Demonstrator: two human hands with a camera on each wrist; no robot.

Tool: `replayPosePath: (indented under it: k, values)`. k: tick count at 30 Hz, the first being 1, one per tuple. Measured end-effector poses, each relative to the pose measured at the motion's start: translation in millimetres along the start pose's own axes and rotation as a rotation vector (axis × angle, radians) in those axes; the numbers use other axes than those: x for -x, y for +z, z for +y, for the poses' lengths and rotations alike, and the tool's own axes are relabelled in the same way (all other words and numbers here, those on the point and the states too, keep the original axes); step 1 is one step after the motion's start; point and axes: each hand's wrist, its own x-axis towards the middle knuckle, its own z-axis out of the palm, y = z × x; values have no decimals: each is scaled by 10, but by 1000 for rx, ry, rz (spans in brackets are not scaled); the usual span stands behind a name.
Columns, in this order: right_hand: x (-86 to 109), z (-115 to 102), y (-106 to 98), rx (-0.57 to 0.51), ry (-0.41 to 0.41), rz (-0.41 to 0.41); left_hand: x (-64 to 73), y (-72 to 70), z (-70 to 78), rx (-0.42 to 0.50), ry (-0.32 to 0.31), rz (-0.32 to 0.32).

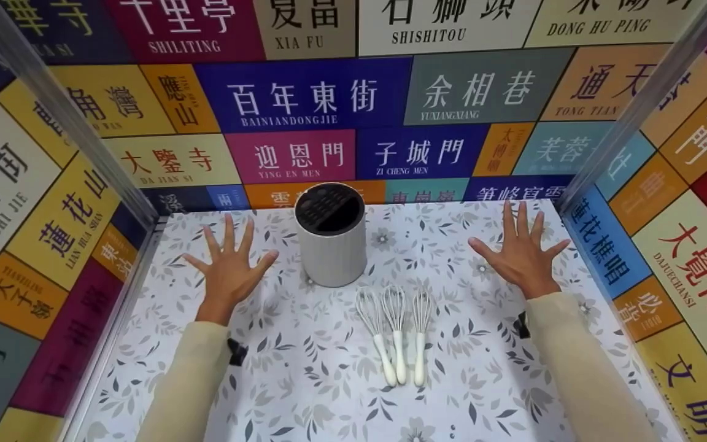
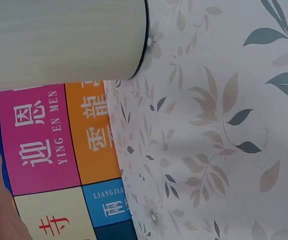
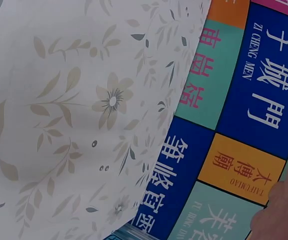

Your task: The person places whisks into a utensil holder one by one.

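Note:
My left hand (image 1: 228, 273) is spread over the left part of the table, its fingers straight and apart, holding nothing. On the right side, my right hand (image 1: 520, 261) is likewise spread with nothing in it. A white cylindrical utensil holder (image 1: 332, 258) with a black slotted top stands upright at the back, nearest to the left hand; its side (image 2: 66, 42) fills the upper left of the left wrist view. Between the forearms lie several whisks, the left one (image 1: 378, 344), the middle one (image 1: 397, 344) and the right one (image 1: 420, 344), with wire heads towards the back and pale handles towards me.
The table (image 1: 304, 393) wears a white cover printed with grey leaves and flowers. Colourful panels with Chinese place names (image 1: 304, 95) rise behind it and on both sides. Clear strips run up the corners, left (image 1: 77, 123) and right (image 1: 617, 104).

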Motion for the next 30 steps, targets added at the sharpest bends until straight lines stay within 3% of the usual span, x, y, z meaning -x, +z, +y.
replayPosePath:
  k: [7, 14, 21, 30]
  values:
    - [63, -15, 25, -70, -9, -19, -33, -37, 144, 45, 65, 15]
    - [154, -40, 75, -130, -2, -60, -118, -114, 363, 84, 199, 60]
    - [292, -55, 195, -195, 11, -120, -184, -114, 575, 99, 316, 52]
    - [469, -157, 353, -266, -33, -86, -254, -56, 770, 111, 434, 80]
